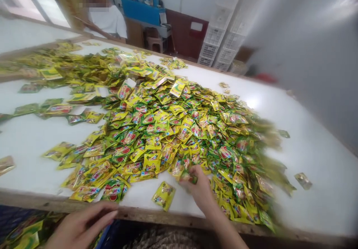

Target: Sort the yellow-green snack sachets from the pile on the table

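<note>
R hand (200, 184) is at near edge of the sachet pile (156, 129), fingertips looking pinched on a green sachet (185, 175), tho blur hides exact hold. L hand (84, 223) hangs by the wooden table edge (156, 216), fingers loose & apart, nothing seen in it; more sachets below it, next to a blue rim (104, 238). Lone yellow sachet (163, 195) lies flat on the white tabletop (313, 152) btwn hands, clear of pile. Sachets prob. v. light, soft & crinkly, w/ shiny film that may slip, esp. when stacked. Contents can't be seen, so fragility unclear; avoid hard squeeze mid-pack. Best hold: thumb + fingertip on a flat edge or corner, 1 at a time
</note>
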A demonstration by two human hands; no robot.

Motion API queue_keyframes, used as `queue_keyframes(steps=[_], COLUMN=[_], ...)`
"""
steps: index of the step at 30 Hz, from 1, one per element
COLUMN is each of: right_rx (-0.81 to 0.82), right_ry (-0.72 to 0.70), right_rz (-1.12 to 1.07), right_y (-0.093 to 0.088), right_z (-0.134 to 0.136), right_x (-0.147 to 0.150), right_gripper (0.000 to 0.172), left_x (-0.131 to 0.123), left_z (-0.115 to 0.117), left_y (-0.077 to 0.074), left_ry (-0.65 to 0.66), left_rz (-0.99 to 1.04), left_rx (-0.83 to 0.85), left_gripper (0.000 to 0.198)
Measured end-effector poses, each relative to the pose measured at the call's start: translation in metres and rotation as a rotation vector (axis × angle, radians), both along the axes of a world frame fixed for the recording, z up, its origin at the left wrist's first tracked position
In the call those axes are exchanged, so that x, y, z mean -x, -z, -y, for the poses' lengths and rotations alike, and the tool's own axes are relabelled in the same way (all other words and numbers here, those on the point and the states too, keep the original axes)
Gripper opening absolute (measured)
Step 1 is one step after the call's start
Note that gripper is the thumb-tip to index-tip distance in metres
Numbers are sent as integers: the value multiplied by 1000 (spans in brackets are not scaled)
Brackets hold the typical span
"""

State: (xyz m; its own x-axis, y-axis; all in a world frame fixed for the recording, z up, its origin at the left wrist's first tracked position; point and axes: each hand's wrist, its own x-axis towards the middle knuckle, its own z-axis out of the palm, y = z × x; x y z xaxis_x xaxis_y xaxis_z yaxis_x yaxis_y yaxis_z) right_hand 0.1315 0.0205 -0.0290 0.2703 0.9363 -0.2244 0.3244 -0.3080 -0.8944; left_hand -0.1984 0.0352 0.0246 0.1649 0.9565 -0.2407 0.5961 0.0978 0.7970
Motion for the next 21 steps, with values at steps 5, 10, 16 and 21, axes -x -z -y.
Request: queue_keyframes(steps=[5, 10, 16, 21], right_rx=[87, -23, -19, -79], right_ry=[-61, -110, -353, -505], right_rz=[-435, -359, -174, 35], right_y=[2, -8, -28, -21], right_z=[8, 12, 6, -3], right_x=[11, 12, 11, 29], right_gripper=[41, 25, 15, 14], left_x=[-76, -130, -128, -116], left_z=[-36, -20, -17, -25], left_y=[19, 35, 42, 35], left_ry=[300, 281, 228, 206], left_rz=[-79, -170, 247, 398], left_rx=[4, -166, 95, 186], left_gripper=[24, 10, 6, 7])
